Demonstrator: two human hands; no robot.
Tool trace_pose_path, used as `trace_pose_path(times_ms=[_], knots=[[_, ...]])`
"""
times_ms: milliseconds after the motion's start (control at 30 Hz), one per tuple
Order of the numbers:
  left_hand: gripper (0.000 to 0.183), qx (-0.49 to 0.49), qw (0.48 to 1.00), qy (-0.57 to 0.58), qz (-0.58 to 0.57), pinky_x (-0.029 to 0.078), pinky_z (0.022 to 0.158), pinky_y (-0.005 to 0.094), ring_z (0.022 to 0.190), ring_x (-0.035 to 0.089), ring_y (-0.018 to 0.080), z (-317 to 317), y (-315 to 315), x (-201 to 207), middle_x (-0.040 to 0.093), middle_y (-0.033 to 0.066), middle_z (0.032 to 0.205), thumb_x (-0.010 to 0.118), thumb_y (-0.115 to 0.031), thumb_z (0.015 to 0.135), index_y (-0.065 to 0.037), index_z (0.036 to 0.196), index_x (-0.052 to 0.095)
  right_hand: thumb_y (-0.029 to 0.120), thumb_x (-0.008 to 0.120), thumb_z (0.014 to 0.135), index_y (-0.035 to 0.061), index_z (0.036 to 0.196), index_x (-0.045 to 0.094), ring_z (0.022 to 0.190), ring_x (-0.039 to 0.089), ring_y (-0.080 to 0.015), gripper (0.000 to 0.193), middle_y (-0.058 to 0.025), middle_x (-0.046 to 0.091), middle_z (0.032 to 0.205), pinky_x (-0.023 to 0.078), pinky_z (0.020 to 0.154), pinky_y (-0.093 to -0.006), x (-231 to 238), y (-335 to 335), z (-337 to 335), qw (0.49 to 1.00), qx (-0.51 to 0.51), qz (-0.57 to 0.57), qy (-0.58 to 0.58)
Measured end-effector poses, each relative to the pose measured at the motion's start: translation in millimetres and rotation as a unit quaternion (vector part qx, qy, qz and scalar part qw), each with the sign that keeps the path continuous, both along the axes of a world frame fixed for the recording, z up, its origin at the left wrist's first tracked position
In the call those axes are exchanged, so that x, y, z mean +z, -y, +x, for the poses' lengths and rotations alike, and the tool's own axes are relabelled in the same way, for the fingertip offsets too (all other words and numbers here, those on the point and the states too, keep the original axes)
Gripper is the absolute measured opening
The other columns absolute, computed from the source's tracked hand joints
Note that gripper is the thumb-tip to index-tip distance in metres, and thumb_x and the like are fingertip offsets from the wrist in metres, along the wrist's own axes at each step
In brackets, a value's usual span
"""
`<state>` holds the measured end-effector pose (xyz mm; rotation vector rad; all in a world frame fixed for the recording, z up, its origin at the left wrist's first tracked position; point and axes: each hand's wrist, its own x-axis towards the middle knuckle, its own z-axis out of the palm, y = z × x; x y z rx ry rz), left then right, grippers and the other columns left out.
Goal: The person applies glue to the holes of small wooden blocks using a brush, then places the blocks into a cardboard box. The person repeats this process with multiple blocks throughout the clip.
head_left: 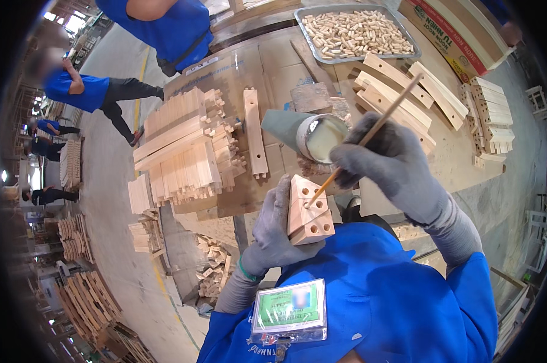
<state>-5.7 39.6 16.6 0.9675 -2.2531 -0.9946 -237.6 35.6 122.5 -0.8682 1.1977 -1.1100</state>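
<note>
Left hand, gloved, wrapped around drilled wooden block, held at chest. Right hand closed on thin stick, tip in a block hole. Glue pot just beyond; dowel tray farther on bench.

Grey knit gloves on left hand and right hand, grey undersleeves, blue work shirt, green-and-white badge in clear holder

wooden block: pale, drilled holes, tilted | stick: thin, tip in hole
</note>
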Motion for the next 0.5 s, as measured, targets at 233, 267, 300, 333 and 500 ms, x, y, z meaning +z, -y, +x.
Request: trace_pose_path(times_ms=[233, 267, 300, 333, 500], knots=[[0.117, -0.017, 0.999, -0.023, -0.024, 0.049, 0.089, 0.0409, 0.106, 0.056, 0.0376, -1, 3, -8, 0.049, 0.0249, 0.118, 0.086, -0.027, 0.055, 0.011, 0.142, 0.018, 0.003, 0.066, 0.085, -0.0036, 0.098, 0.058, 0.084, 0.064, -0.0124, 0.017, -0.0083, 0.064, 0.088, 0.053, 0.076, -0.0259, 1, -6, 0, 0.997, 0.045, -0.039, -0.041], [0.117, -0.013, 0.999, -0.033, -0.008, 0.050, 0.090, 0.0408, 0.106, 0.056, 0.0370, 0, 3, -11, 0.049, 0.0244, 0.118, 0.086, -0.027, 0.055, 0.011, 0.142, 0.018, 0.003, 0.066, 0.085, -0.0035, 0.098, 0.058, 0.085, 0.063, -0.0119, 0.017, -0.0080, 0.064, 0.088, 0.052, 0.078, -0.0256, 3, -6, 0, 0.997, 0.060, -0.047, -0.033], [0.117, -0.009, 0.999, -0.043, 0.007, 0.050, 0.090, 0.0408, 0.107, 0.056, 0.0364, 0, 2, -15, 0.049, 0.0239, 0.119, 0.086, -0.027, 0.055, 0.011, 0.142, 0.018, 0.006, 0.067, 0.085, -0.0028, 0.098, 0.059, 0.082, 0.061, -0.0111, 0.018, -0.0075, 0.064, 0.086, 0.051, 0.075, -0.0263, -1, -5, 1, 0.995, 0.051, -0.070, -0.041], [0.117, -0.008, 0.998, -0.055, 0.022, 0.050, 0.090, 0.0408, 0.108, 0.056, 0.0359, 0, 2, -17, 0.049, 0.0234, 0.119, 0.086, -0.027, 0.055, 0.011, 0.142, 0.018, 0.010, 0.068, 0.085, -0.0021, 0.098, 0.061, 0.078, 0.059, -0.0104, 0.019, -0.0071, 0.064, 0.084, 0.050, 0.071, -0.0270, -8, -4, 3, 0.994, 0.040, -0.093, -0.050], [0.116, -0.005, 0.999, -0.031, 0.033, 0.050, 0.090, 0.0391, 0.109, 0.056, 0.0333, -3, 5, -9, 0.047, 0.0219, 0.121, 0.087, -0.027, 0.055, 0.012, 0.141, 0.019, 0.002, 0.067, 0.084, -0.0027, 0.096, 0.060, 0.080, 0.061, -0.0097, 0.014, -0.0053, 0.064, 0.085, 0.050, 0.072, -0.0249, -2, -1, -1, 0.996, 0.052, -0.066, -0.044]])
